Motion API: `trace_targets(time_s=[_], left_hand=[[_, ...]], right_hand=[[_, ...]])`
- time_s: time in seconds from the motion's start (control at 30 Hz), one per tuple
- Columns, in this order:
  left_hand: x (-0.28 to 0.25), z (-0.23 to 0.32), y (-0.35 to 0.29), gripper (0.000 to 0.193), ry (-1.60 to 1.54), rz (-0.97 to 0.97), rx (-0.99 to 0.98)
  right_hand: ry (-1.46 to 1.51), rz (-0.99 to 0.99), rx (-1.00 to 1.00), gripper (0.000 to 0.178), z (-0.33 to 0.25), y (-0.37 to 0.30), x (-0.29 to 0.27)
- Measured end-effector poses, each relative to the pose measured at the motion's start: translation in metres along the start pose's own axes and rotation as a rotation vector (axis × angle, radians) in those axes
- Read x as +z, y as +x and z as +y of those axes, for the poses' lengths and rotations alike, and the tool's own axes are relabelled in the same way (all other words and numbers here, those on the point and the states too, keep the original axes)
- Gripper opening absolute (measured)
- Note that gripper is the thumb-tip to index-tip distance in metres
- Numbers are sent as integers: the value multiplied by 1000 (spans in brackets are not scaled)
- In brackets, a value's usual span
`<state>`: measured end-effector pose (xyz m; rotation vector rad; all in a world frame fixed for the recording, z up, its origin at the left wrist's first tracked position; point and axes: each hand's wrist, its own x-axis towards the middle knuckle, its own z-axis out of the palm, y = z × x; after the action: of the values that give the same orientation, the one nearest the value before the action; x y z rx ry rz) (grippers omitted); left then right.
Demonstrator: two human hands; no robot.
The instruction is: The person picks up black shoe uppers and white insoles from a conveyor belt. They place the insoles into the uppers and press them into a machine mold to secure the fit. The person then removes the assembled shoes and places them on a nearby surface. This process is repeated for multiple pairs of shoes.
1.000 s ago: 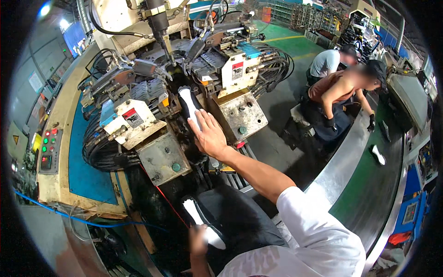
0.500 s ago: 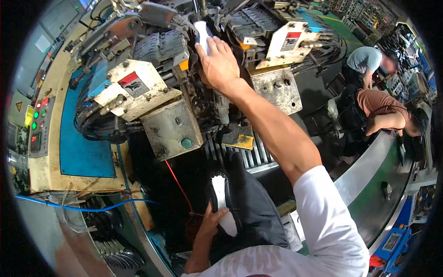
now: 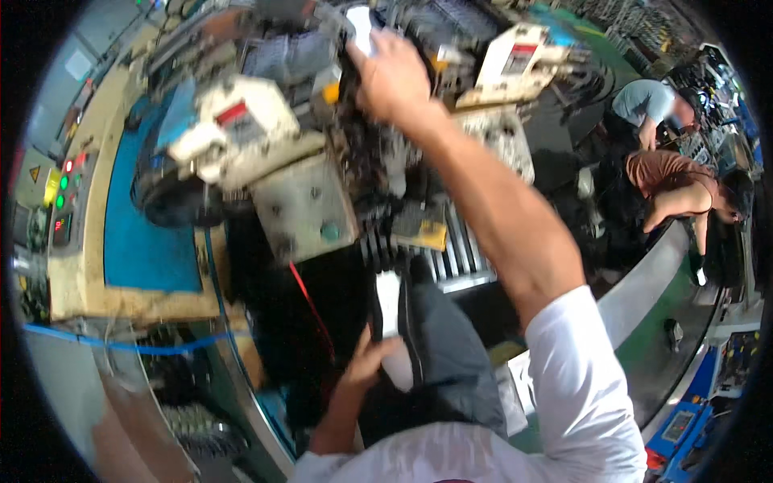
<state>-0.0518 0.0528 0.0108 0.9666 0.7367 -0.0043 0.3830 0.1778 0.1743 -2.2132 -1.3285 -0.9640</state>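
Observation:
My left hand (image 3: pixel 372 364), low in the middle, is closed round a shoe upper (image 3: pixel 390 310) with a dark rim and a white insole facing up. It is held over my dark-trousered leg. My right arm stretches far forward. My right hand (image 3: pixel 396 76) grips a second shoe (image 3: pixel 360 29), also white on top, which sits between the two halves of the shoe-making machine (image 3: pixel 266 121). The fingers lie on its near part; the rest of the hold is hidden and blurred by motion.
A control panel (image 3: pixel 68 201) with lit buttons stands at the left. A blue hose (image 3: pixel 161 348) crosses below it, near shoes on a rack (image 3: pixel 193 427). To the right, two co-workers (image 3: pixel 648 105) sit beside a curved metal-edged bench (image 3: pixel 644 282).
My view has shifted and blurred. Both hands keep hold of their shoes, and the left one sits slightly higher in the picture. A co-worker's arm at the right now reaches down over the bench.

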Motion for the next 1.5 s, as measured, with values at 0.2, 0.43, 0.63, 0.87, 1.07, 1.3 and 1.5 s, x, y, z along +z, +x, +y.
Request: trace_targets(time_s=[0.2, 0.43, 0.63, 0.87, 1.07, 1.3, 1.5], left_hand=[[9, 24, -38, 84, -168, -70, 15], [0, 9, -72, 85, -176, -72, 68], [-29, -47, -121, 81, -554, -42, 61], [-132, -98, -243, 105, -283, 630, 149], [-268, -195, -371, 91, 45, 1336, 128], [-341, -303, -457, 86, 1065, 1590, -688], [-361, -343, -476, 88, 1148, 1509, -736]], right_hand=[[413, 33, -21, 59, 6, -121, -69], [1705, -762, 1274, 70, -147, -317, -159], [1513, -671, 1215, 67, -208, -349, -173], [1431, -1061, 1011, 66, -184, -397, -163], [1466, -1015, 1131, 43, -127, -448, -135], [1452, -1108, 1110, 45, -122, -446, -122], [1297, -1149, 1066, 51, -129, -436, -129]])
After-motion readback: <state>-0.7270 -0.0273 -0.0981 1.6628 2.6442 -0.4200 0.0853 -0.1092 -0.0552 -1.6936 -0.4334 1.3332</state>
